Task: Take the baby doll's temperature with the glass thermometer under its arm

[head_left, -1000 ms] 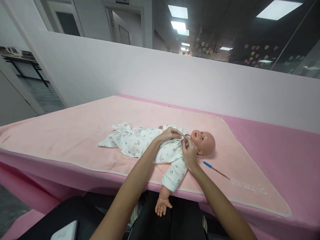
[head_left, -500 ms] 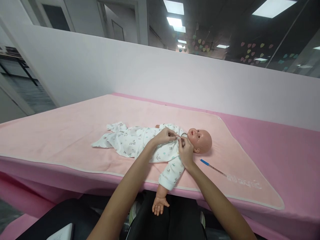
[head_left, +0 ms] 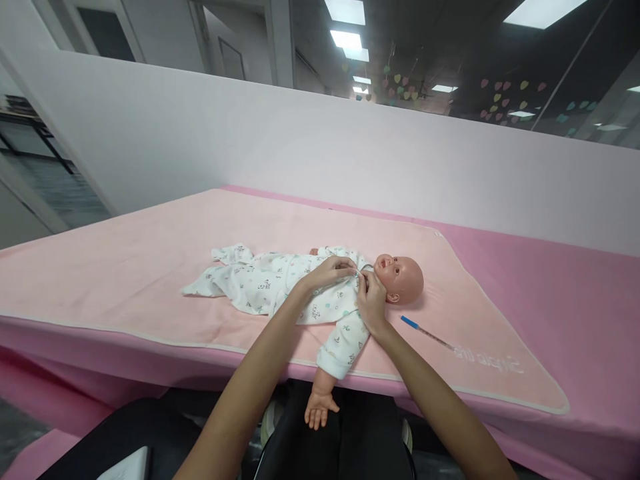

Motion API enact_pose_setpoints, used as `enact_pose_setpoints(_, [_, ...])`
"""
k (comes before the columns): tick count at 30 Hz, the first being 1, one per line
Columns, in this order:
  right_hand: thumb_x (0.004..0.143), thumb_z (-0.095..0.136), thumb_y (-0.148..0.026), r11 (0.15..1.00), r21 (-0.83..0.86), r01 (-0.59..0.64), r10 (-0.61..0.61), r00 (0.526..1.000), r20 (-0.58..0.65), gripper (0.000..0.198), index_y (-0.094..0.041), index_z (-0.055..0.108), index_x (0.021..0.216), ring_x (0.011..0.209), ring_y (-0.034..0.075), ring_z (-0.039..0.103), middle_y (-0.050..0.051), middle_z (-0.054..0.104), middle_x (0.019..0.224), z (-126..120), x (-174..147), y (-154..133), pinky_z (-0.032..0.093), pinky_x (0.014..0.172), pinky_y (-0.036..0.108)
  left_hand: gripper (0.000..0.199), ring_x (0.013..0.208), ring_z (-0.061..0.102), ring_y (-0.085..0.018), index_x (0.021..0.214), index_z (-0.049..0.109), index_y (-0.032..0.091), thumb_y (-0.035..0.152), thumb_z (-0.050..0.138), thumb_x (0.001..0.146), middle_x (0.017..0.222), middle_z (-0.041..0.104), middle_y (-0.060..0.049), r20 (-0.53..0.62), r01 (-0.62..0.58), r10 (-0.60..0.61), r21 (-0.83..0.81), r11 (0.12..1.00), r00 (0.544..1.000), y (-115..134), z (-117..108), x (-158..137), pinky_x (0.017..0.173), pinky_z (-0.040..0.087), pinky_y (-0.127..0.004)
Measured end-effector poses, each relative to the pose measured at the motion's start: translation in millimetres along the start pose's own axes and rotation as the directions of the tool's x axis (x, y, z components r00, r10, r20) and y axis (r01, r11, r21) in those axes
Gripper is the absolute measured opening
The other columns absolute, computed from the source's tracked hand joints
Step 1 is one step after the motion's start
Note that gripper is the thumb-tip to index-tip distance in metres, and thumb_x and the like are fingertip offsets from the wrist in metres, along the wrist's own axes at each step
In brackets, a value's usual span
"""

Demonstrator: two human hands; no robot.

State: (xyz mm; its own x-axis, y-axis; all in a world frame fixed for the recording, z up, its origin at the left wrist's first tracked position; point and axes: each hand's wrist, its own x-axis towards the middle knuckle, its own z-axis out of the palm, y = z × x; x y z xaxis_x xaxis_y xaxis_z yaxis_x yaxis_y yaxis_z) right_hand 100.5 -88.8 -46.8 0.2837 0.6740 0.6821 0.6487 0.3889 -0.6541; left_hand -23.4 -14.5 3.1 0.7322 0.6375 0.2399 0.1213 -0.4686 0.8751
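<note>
A baby doll [head_left: 406, 279] lies on its back, head to the right, dressed in a white printed top [head_left: 325, 305] and matching trousers [head_left: 255, 283]. At the top's neckline my left hand [head_left: 333, 271] pinches the fabric edge between thumb and fingers. Close beside it, my right hand [head_left: 371, 297] is closed on the collar of the same top, just below the doll's chin. The fingertips of both hands nearly meet. Whatever fastening lies between them is too small to make out. One doll arm [head_left: 323, 397] hangs over the near table edge.
A pink blanket [head_left: 150, 253] with pale trim covers the pink table [head_left: 590, 320]. Right of the doll lies a blue-capped pen [head_left: 425, 332]. A white wall [head_left: 300, 147] rises behind the table. A white object [head_left: 127, 465] sits on black fabric at lower left.
Both hands stay at the doll's neckline, with only a slight shift of the fingers. The doll and pen have not moved; the camera view shifts a little.
</note>
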Motion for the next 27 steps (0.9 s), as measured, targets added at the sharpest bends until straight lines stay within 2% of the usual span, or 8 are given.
enact_pose_setpoints(5, [0.086,0.039,-0.027,0.998,0.057,-0.038,0.039,0.999,-0.017,0.017,-0.018,0.054,0.085,0.071,0.015,0.057,0.004,0.062,0.079,-1.4,0.8,-1.1,0.043,0.065,0.026,0.032,0.05,0.032,-0.006,0.082,0.062,0.012,0.04,0.065,0.067,0.054,0.042,0.005,-0.001,0.011,-0.011,0.054,0.998,1.0,0.5,-0.6,-0.6,0.048,0.025,-0.02])
enact_pose_setpoints(8, [0.085,0.042,-0.029,0.991,0.109,-0.073,0.078,0.996,-0.043,0.015,-0.017,0.051,0.086,0.066,0.014,0.058,0.004,0.062,0.076,-2.1,2.0,-1.9,0.045,0.061,0.025,0.034,0.047,0.029,-0.006,0.082,0.063,0.011,0.042,0.064,0.068,0.048,0.034,0.007,0.0,0.038,-0.038,0.062,0.997,0.999,0.4,-0.8,-1.0,0.045,0.021,-0.02])
enact_pose_setpoints(11, [0.084,0.043,-0.028,0.991,0.114,-0.066,0.072,0.996,-0.053,0.013,-0.018,0.051,0.081,0.06,0.013,0.056,0.002,0.06,0.069,-2.3,2.9,-2.6,0.044,0.057,0.024,0.036,0.046,0.028,-0.006,0.082,0.063,0.011,0.044,0.064,0.067,0.047,0.032,0.007,0.005,0.052,-0.052,0.061,0.997,0.999,1.6,-1.0,-1.4,0.045,0.02,-0.02])
enact_pose_setpoints(16, [0.083,0.043,-0.026,0.997,0.07,-0.044,0.049,0.996,-0.071,0.012,-0.018,0.051,0.08,0.057,0.012,0.055,0.001,0.06,0.07,-2.1,3.0,-4.3,0.043,0.056,0.023,0.034,0.047,0.029,-0.006,0.084,0.062,0.012,0.041,0.065,0.067,0.051,0.037,0.006,0.007,0.01,-0.01,0.027,1.0,1.0,5.9,-0.5,-2.1,0.046,0.023,-0.02])
enact_pose_setpoints(20, [0.083,0.041,-0.023,0.998,0.044,-0.038,0.041,0.997,-0.065,0.012,-0.018,0.052,0.079,0.058,0.012,0.055,0.001,0.06,0.07,-2.4,3.6,-5.4,0.042,0.056,0.023,0.04,0.049,0.032,-0.006,0.096,0.06,0.013,0.038,0.066,0.066,0.058,0.046,0.005,0.005,0.011,-0.01,-0.014,1.0,1.0,6.8,0.4,-2.6,0.047,0.026,-0.019])
enact_pose_setpoints(24, [0.083,0.037,-0.02,1.0,0.022,0.0,0.001,0.999,-0.049,0.018,-0.018,0.055,0.081,0.068,0.014,0.057,0.003,0.062,0.076,-2.8,3.5,-5.2,0.043,0.063,0.024,0.052,0.052,0.036,-0.006,0.111,0.055,0.014,0.036,0.066,0.066,0.068,0.054,0.001,0.011,0.036,-0.035,-0.064,0.997,0.999,4.3,0.2,-2.9,0.048,0.027,-0.019])
enact_pose_setpoints(27, [0.083,0.036,-0.019,0.999,0.026,0.025,-0.024,0.999,-0.047,0.023,-0.018,0.059,0.086,0.076,0.015,0.058,0.004,0.064,0.082,-2.9,2.4,-4.5,0.044,0.069,0.026,0.052,0.052,0.036,-0.007,0.115,0.054,0.014,0.034,0.065,0.067,0.063,0.052,0.002,0.011,0.053,-0.052,-0.103,0.993,0.999,2.1,-0.2,-3.6,0.048,0.027,-0.019])
